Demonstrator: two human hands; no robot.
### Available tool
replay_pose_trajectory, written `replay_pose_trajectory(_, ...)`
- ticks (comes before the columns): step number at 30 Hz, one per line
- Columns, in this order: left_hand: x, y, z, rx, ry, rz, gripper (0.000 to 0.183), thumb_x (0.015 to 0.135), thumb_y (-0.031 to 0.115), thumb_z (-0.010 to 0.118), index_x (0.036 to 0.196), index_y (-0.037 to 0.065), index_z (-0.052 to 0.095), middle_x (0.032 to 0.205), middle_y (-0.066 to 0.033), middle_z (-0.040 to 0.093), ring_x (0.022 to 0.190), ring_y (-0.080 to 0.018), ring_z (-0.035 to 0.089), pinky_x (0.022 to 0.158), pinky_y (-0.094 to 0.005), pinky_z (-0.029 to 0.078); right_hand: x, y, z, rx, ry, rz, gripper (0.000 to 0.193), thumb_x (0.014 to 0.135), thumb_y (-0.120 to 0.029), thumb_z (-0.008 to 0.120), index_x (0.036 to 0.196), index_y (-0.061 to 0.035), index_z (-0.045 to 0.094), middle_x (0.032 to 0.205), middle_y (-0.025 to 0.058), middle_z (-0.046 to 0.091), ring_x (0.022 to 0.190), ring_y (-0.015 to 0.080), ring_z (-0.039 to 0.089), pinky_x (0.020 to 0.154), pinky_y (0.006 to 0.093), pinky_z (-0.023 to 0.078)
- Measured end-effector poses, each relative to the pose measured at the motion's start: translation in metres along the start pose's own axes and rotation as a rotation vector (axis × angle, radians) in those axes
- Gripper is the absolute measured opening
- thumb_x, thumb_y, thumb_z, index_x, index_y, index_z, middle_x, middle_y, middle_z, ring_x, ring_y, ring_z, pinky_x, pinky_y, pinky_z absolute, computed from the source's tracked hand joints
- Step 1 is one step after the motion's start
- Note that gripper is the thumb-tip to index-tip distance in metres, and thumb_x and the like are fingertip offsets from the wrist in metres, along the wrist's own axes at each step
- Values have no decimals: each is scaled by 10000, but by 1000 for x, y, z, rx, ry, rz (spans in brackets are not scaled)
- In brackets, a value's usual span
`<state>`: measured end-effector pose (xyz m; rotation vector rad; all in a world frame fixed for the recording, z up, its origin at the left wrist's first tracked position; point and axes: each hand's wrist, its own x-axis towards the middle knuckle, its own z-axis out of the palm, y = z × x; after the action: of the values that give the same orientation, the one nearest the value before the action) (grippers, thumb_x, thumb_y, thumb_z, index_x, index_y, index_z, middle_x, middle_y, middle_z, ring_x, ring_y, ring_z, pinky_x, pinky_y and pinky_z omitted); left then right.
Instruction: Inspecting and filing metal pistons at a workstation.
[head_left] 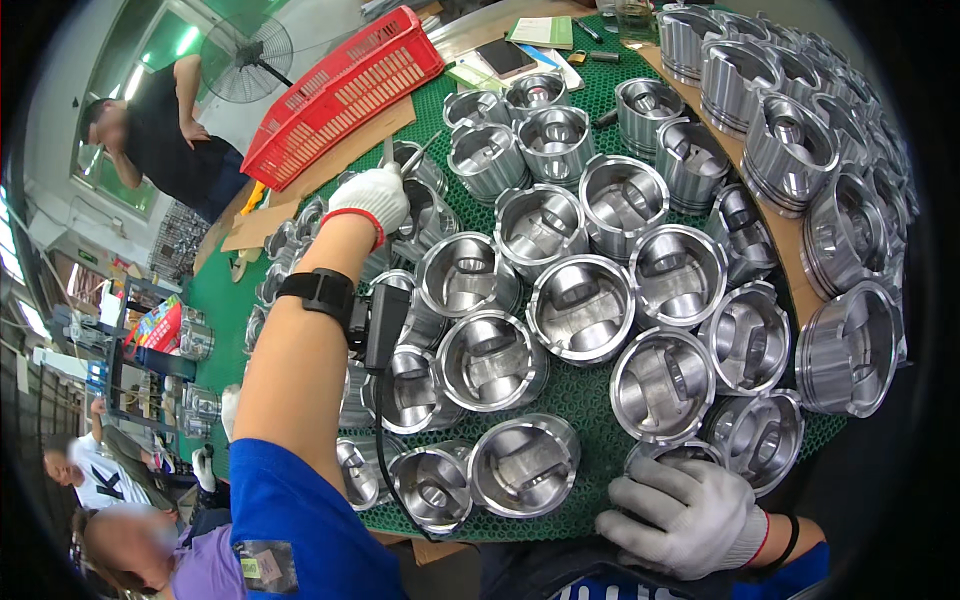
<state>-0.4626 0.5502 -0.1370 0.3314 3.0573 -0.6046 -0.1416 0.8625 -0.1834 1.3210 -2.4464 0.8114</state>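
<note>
My left hand [375, 198], in a white knit glove with a red cuff, reaches over the far left pistons. It is closed on a thin, pointed metal tool [428, 146], whose exact kind I cannot make out. Right by that hand stands a silver metal piston [425, 172], partly covered. At the table's near edge lies my right hand [690, 515], gloved too, its fingers stretched and a little apart. It partly hides the near side of another piston [682, 452]; whether it touches it, I cannot tell. Several more pistons [580, 308] stand around, mostly with their hollow ends up.
Green mesh matting [590, 400] covers the table. Cardboard [785, 262] borders a dense group of pistons [850, 235] at the right. A red plastic crate [345, 95] stands far left; a phone [506, 58] and notebook [541, 33] lie behind. Other people and a fan [246, 58] appear at left.
</note>
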Motion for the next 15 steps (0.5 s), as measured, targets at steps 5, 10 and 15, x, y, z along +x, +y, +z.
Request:
replay_pose_trajectory(5,-13,8,2,-53,76,-155,296,927,173,412,1090,-7,582,1033,-251,667,980,-385,653,835,-475,517,-3,-5,-3,7,-58,14,377,680,-351,717,984,-135,659,982,74,621,877,244,644,635,326,566)
replay_pose_trajectory(10,-43,-12,-31,-201,230,-167,298,905,162,439,1112,-10,568,1053,-295,644,987,-420,639,879,-499,502,-10,-6,-6,33,-72,57,395,698,-330,715,1025,-122,632,1041,77,618,969,253,636,721,349,551)
replay_pose_trajectory(15,-138,14,-82,-1283,243,-188,260,915,137,485,1124,-11,531,751,-22,539,550,-83,483,500,-244,415,-18,-13,-1,59,54,84,407,719,-263,726,1073,-98,610,1129,106,601,1040,280,617,823,377,531)
